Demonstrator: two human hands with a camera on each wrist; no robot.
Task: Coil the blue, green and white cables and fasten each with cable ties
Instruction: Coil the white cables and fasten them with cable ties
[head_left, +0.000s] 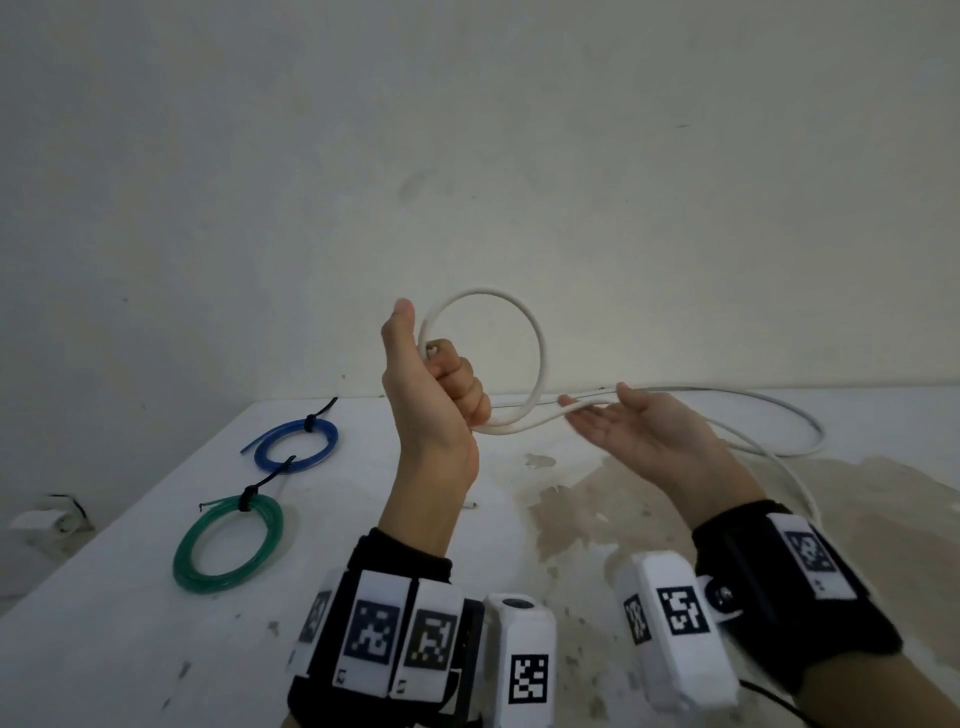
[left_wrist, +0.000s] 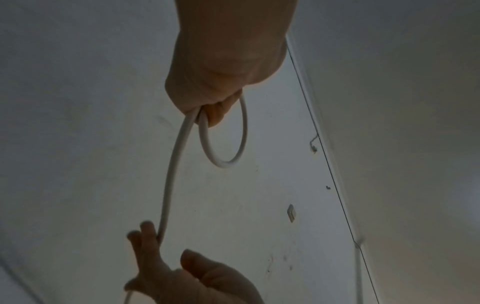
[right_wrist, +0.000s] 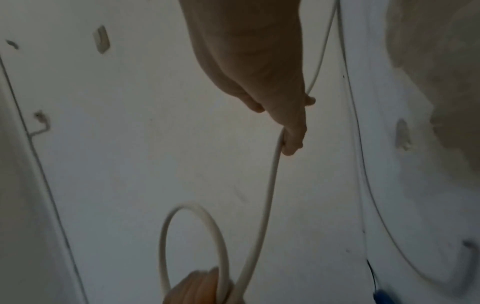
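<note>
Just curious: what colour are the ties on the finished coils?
Black cable ties, clearest in the head view.

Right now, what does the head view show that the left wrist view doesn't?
Only the head view shows the blue coil and green coil, each tied, on the table, and the white cable's slack trailing right. Only the left wrist view shows a wall fitting. Both show the left hand gripping one loop of the white cable, with the cable running across the open right hand.

Bare hands and forearms are seen. A black fabric wrist band (head_left: 395, 571) is worn on the left wrist, another black fabric band (head_left: 748, 540) on the right; white blocks with black square-patterned markers (head_left: 680, 610) are fastened to each.
</note>
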